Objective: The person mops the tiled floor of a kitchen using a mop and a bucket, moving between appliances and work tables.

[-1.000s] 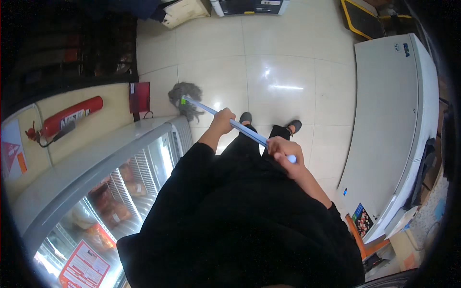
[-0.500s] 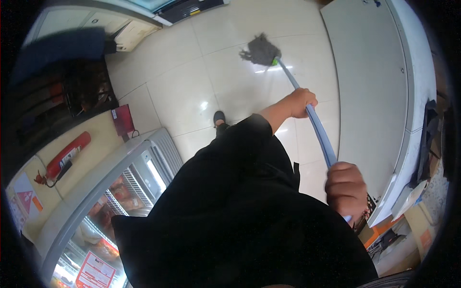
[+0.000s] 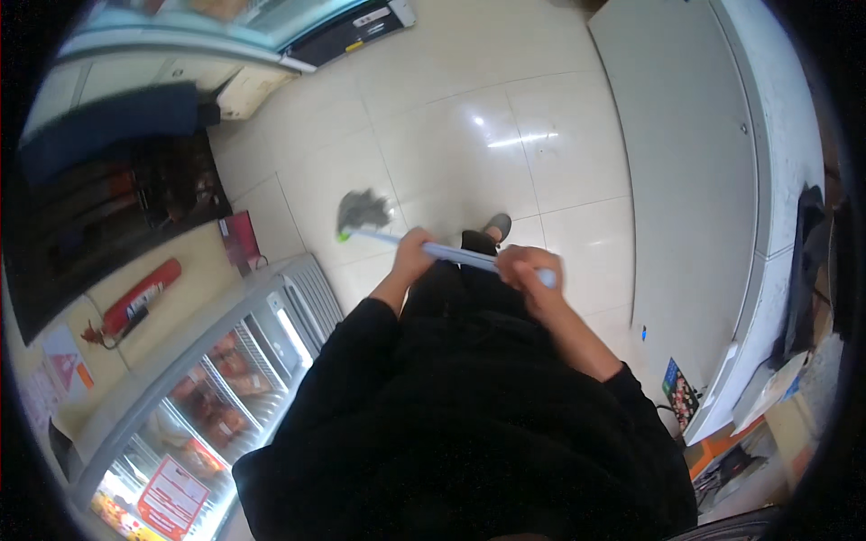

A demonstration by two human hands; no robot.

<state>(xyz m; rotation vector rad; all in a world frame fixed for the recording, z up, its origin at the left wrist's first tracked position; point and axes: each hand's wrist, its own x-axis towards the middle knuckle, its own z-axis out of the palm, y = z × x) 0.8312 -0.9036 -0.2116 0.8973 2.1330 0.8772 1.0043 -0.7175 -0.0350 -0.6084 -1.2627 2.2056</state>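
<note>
Both my hands grip the pale blue-grey handle of a mop, held across the front of my body. My left hand is closed around the shaft toward the mop head. Close to the handle's top end, my right hand is wrapped round it. At the far left end, past a bright green joint, the grey stringy mop head lies on the shiny tiled floor, a little blurred. One shoe of mine shows just beyond the handle.
To the left, a lit glass-front display fridge holds packaged food. A red fire extinguisher is beside it. A large grey cabinet lines the right side. A glass case with a dark base stands at the far side.
The mop head has swept from the far right to the left and nearer. Both hands have moved left, and the handle now lies nearly crosswise. A different foot position shows.
</note>
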